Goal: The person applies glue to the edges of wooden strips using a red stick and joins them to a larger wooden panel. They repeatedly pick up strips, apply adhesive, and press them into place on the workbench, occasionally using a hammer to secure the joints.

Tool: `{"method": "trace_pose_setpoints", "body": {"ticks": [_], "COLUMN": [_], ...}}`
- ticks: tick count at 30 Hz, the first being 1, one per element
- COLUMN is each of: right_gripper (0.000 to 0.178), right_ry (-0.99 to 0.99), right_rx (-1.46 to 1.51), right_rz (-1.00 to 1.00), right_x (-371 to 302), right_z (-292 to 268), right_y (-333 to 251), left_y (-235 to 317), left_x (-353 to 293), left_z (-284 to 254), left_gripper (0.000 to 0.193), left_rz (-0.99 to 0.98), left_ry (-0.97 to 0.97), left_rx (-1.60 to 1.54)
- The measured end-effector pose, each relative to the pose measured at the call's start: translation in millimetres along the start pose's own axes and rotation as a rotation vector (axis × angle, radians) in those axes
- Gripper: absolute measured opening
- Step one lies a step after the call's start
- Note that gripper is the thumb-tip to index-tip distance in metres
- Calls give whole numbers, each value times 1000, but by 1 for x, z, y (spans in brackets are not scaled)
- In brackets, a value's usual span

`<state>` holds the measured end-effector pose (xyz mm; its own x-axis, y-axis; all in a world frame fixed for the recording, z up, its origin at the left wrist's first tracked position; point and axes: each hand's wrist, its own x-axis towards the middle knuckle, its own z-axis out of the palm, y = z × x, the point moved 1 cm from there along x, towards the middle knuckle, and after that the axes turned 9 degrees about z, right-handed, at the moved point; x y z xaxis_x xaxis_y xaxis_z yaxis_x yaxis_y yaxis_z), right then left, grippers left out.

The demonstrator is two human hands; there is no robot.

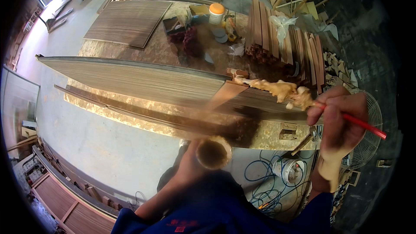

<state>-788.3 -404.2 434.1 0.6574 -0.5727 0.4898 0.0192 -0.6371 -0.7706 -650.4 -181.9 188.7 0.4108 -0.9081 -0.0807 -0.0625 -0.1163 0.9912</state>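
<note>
My right hand (340, 119) pinches a thin red stick (364, 125). Its front part is caked with lumpy tan glue (281, 90), and its tip lies at the top edge of a wood-grain panel (143, 78); whether it touches cannot be told. The panel stands on its long side on the workbench, with a plain brown strip (227, 95) crossing its face. Low in front of me, my left hand (188, 158) is wrapped round a cup (214, 152) with a tan-crusted rim and a dark brown inside. This hand is somewhat blurred.
On the bench (104, 110) lie a flat panel (128, 22), a white tub with an orange lid (216, 13), stacked wood strips (264, 30) and a hammer (303, 142). Below are a white bucket (289, 172), blue hose (260, 171) and a wire fan guard (368, 147).
</note>
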Motion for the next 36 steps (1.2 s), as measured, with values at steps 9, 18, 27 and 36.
{"method": "trace_pose_setpoints", "body": {"ticks": [9, 18, 27, 36], "right_gripper": [16, 20, 21, 22], "right_ry": [-39, -89, -476, -509], "right_rx": [-140, -209, -614, -800], "right_rz": [-95, 228, 105, -21], "right_x": [4, 85, 146, 159], "right_z": [-11, 10, 60, 73], "right_y": [3, -30, -58, -60], "left_y": [7, -1, 3, -3], "left_x": [6, 17, 22, 23], "left_z": [-5, -4, -16, -18], "left_gripper": [80, 84, 86, 74], "left_rz": [-54, -63, -90, 8], "left_ry": [-13, -46, -10, 52], "left_rx": [-58, -42, -68, -144]}}
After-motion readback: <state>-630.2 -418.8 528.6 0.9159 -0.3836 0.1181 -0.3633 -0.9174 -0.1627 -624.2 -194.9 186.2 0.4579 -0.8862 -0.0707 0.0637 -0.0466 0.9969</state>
